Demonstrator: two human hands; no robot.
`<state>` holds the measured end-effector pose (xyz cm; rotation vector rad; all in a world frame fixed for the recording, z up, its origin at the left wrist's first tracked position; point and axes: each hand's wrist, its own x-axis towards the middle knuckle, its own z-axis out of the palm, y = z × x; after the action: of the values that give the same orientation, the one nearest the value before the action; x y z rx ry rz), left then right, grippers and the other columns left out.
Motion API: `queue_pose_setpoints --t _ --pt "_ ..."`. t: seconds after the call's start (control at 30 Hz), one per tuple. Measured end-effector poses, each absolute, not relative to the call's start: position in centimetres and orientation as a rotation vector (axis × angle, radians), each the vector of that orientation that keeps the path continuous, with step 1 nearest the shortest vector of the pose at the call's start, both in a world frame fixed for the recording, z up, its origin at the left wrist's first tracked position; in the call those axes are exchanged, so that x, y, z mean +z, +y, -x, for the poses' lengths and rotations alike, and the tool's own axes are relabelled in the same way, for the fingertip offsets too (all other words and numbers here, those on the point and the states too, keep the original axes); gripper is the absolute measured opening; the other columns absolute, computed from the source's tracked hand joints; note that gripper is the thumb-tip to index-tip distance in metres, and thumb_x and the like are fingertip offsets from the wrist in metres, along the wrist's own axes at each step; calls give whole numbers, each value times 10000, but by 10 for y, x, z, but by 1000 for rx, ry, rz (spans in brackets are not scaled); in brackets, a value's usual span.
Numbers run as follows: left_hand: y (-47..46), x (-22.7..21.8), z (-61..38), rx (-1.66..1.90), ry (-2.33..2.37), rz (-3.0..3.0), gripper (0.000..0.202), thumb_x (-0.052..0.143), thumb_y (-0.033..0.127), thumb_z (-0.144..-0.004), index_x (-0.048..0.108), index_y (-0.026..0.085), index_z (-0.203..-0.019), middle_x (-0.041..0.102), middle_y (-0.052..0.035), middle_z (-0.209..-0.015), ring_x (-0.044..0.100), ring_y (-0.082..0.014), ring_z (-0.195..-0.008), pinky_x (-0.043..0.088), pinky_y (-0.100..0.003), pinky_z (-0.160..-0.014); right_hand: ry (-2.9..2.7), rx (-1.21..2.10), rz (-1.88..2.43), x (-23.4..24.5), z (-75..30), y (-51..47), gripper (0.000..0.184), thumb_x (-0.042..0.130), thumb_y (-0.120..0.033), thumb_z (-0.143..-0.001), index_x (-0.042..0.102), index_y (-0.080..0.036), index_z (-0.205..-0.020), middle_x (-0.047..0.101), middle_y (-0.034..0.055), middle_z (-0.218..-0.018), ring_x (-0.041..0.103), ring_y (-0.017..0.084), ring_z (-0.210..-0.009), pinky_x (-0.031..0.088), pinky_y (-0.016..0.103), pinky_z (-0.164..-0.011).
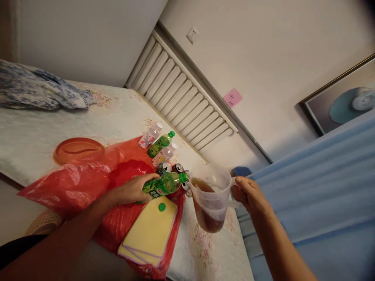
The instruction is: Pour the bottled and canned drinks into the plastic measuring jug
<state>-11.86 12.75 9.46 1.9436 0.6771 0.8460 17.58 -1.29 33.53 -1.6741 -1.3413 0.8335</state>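
My left hand grips a green plastic bottle, tipped sideways with its open mouth at the rim of a clear plastic jug. My right hand holds the jug by its handle, tilted toward the bottle. Brown liquid fills the lower part of the jug. A green cap lies on a stack of yellow cloths just below the bottle.
On the white patterned table lie a red plastic bag, an orange bowl, three more bottles and opened cans. A blue-white cloth lies far left. A radiator lines the wall; a blue sheet is at right.
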Motion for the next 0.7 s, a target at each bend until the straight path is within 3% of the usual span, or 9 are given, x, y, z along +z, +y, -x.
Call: queue_pose_setpoints --t 0.27,0.47,0.6,0.7 --pt "128 96 123 789 510 -1733 761 639 320 -630 500 203 -1369 662 -64 -1294 614 -290 -1187 502 -345 -987 -1256 794 1453 304 -167 -23 578 683 -551 -809 342 -221 -479 228 -84 -424 164 64 -416 124 257 -422" --pt "125 107 137 952 611 -1537 732 644 340 -641 517 214 -1351 702 -58 -1207 680 -296 -1058 567 -375 -865 -1094 741 1259 290 -134 -11 482 682 -474 -799 375 -222 -526 222 -96 -466 110 62 -409 117 249 -388" --pt "127 109 150 1188 797 -1536 738 683 368 -653 518 180 -1347 647 -92 -1309 617 -317 -1189 497 -436 -1024 -983 705 1144 275 -108 7 430 706 -457 -782 417 -213 -579 316 -88 -510 152 49 -406 145 226 -386" --pt "128 109 160 1341 1010 -1518 718 686 389 -677 525 168 -1341 637 -97 -1316 603 -316 -1202 469 -449 -1058 -928 773 1070 257 -89 26 412 693 -475 -778 446 -210 -582 304 -93 -480 176 48 -396 159 224 -395"
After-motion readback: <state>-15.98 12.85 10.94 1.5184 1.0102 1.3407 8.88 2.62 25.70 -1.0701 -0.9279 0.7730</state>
